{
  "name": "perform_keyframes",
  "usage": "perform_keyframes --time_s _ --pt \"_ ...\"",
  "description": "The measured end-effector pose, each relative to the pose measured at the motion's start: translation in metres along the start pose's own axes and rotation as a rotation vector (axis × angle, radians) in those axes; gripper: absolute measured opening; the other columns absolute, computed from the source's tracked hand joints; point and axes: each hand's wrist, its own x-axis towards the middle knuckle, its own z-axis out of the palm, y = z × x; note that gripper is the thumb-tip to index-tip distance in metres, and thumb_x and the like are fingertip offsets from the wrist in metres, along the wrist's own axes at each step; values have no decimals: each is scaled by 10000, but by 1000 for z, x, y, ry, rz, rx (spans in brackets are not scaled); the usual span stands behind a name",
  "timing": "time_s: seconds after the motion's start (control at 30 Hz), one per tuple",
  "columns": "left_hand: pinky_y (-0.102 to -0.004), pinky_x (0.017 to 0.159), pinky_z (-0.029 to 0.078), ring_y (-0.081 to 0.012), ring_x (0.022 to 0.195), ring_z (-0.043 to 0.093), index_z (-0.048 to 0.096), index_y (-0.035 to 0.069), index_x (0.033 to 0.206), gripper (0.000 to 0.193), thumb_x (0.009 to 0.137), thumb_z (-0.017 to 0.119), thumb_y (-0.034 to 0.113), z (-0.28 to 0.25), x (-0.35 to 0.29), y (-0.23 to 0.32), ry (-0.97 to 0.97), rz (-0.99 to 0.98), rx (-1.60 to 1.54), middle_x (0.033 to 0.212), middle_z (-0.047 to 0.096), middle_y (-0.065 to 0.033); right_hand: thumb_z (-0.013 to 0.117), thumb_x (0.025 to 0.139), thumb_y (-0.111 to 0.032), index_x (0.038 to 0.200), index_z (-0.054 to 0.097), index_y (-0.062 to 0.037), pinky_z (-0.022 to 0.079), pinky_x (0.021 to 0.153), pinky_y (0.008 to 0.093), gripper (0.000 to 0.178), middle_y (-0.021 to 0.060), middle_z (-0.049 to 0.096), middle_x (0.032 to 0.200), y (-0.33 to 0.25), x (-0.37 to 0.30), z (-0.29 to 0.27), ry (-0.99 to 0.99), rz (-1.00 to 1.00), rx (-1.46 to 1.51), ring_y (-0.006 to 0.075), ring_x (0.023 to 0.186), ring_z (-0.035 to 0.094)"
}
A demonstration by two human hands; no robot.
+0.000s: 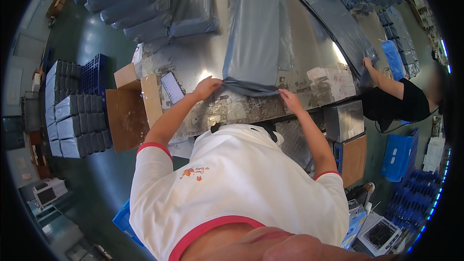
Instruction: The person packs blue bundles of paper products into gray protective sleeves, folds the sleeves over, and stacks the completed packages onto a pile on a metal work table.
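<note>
Standing at the left on the green floor (118, 38), stacked blocks of dark grey plastic-wrapped bundles (79, 125) rise beside a dark blue plastic pallet (93, 75). Next comes an open brown cardboard box (126, 113) with its flaps spread, just beside the worn silver metal table (208, 50), whose near edge is scuffed and patched with residue. On that tabletop, near the box, lies a slanted white rectangular sheet (172, 88), and farther back sits a heap of long grey plastic-wrapped packs (193, 7). The left hand (209, 88) pinches the left corner of the long grey plastic package (253, 29) between thumb and fingers. This package lies lengthwise at the middle of the table, pointing away from the person; it is narrow and flat-topped, with straight long sides, a smooth, softly shining skin and faint creases. At its near end the film is gathered into a darker, wrinkled band that sags slightly between the two hands. The right hand (290, 101) grasps the opposite corner with its fingertips. To the right, a crinkled whitish patch (331, 84) covers the table edge, and beyond it a co-worker's hand (367, 62) touches a long grey plastic strip (333, 17).
</note>
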Motion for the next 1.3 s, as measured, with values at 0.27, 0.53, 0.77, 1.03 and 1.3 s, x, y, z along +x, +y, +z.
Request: perform_keyframes --time_s 0.27,0.53,0.77,1.03,1.3 --pt "-287 621 376 -156 662 483 574 -22 738 345 812 460 296 65 83 -30 280 -415 -968 692 550 -85 441 836 -286 902 548 27 380 703 261 338 65 558 890 72 73 46 135 484 514 147 795 494" --pt "-324 850 376 -200 1027 432 357 67 1167 522 765 520 356 25 111 10 65 -587 -1690 1137 420 -106 492 784 -303 1240 223 -24 320 897 325 599 114 361 1208 -1 105 38 93 648 1397 236 1055 407" --pt "-292 747 453 -168 899 521 349 37 1152 502 738 544 242 -92 97 44 121 -376 -1590 1024 497 -105 566 728 -215 1156 345 27 375 854 333 539 143 480 1067 -107 147 2 22 342 1203 238 975 480" --pt "-279 882 298 -170 1054 390 317 31 1214 605 738 560 316 -180 102 -65 632 -471 -1618 1144 433 -51 593 721 -253 1212 264 6 343 871 313 646 128 405 1143 -199 287 41 -155 224 1155 212 1031 415" --pt "-261 879 295 -173 1040 396 413 20 1135 430 808 481 291 -166 68 -101 1341 -529 -1066 1123 452 -80 511 763 -410 1283 63 16 114 990 305 807 187 124 1328 -196 356 161 -66 -15 544 262 1231 145"
